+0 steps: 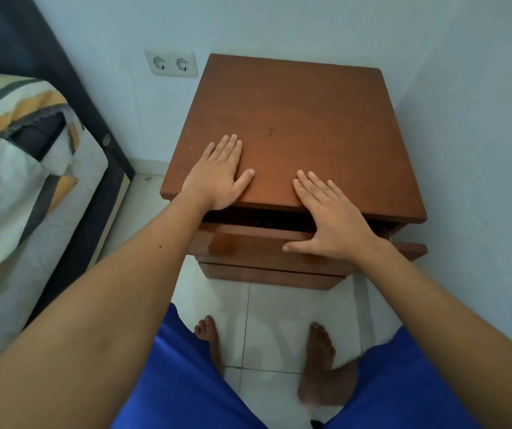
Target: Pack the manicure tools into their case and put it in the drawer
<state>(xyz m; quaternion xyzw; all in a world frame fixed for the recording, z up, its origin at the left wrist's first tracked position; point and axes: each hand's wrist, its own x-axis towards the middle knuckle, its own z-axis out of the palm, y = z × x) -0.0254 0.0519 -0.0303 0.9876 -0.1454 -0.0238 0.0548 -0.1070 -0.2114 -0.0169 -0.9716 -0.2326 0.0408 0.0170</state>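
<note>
A brown wooden nightstand [295, 119] stands in the corner of the room. Its top drawer [248, 246] is pulled out a little, leaving a dark gap under the top board. My left hand [217, 174] lies flat on the nightstand's top near the front left edge, fingers apart, holding nothing. My right hand [332, 218] rests palm down across the front edge and the drawer gap, its thumb on the drawer front. No manicure case or tools can be made out; the inside of the drawer is dark.
A bed [16, 168] with a patterned sheet stands to the left. A double wall socket [171, 63] sits on the wall behind. A second drawer [264, 274] lies below the first. My bare feet stand on white floor tiles [264, 329].
</note>
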